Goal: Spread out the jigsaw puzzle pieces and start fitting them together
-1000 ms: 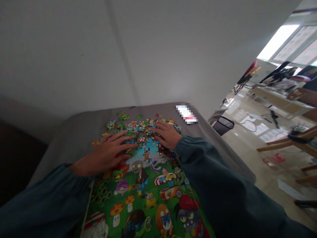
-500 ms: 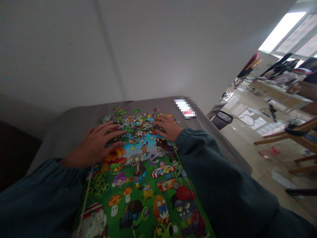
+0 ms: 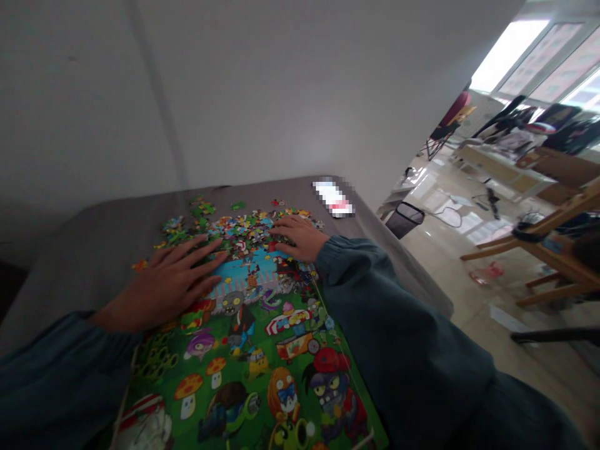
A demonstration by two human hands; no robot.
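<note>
Puzzle board (image 3: 262,369), printed with cartoon plants and zombies, is laid along the near middle of the grey desk (image 3: 94,231), reaching toward its far edge. Loose puzzle pieces (image 3: 234,228) are heaped at the board's far end. The left hand (image 3: 164,284) is spread flat, fingers released, over the heap's left side; the right hand (image 3: 297,237) is pressed open-palmed on its right. A phone (image 3: 334,198) is seen near the far right corner.
</note>
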